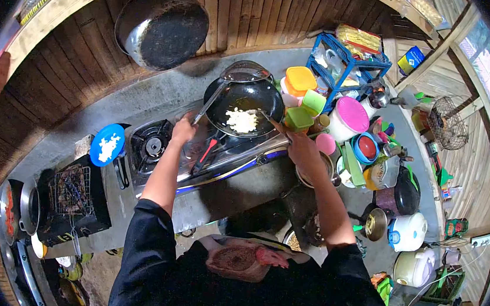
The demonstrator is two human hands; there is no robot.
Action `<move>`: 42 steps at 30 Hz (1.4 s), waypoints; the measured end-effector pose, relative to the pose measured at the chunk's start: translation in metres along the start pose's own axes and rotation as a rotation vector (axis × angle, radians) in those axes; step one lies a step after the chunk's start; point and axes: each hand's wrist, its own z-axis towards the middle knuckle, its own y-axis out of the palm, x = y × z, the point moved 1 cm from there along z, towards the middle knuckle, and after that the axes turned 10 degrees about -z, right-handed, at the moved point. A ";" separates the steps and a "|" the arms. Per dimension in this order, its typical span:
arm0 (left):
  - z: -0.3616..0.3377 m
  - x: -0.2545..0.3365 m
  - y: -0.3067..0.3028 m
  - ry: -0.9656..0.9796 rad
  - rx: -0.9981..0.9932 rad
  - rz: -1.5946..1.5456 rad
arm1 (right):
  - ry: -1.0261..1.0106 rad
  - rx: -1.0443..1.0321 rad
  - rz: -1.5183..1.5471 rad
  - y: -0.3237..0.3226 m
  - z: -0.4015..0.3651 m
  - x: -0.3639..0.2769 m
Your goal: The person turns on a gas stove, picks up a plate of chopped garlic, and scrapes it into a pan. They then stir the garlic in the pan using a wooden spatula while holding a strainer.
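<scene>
Taking the wok (256,99) as the dial's centre, a red-handled utensil (206,152) lies nearest, at 7 o'clock. At 4, the right hand (301,149) grips a thin utensil (272,120) reaching into the wok. At 8, the left hand (185,131) is closed round the strainer (246,70)'s handle. Pale food pieces (241,120) (a loose clump) sit inside at 6; the strainer's mesh is at 12, the wall pan (170,38) at 10.

Kitchen: gas stove (152,145), wok (254,98), bamboo walls (243,14).
</scene>
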 end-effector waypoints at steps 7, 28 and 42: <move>-0.004 0.020 -0.004 0.091 0.086 0.039 | -0.046 -0.145 -0.036 -0.009 -0.026 0.020; -0.108 0.078 -0.055 -0.064 0.383 -0.080 | -0.294 0.026 0.045 -0.019 -0.008 0.027; -0.144 0.076 -0.027 -0.081 0.273 -0.728 | -0.166 -0.068 0.014 -0.001 0.022 0.012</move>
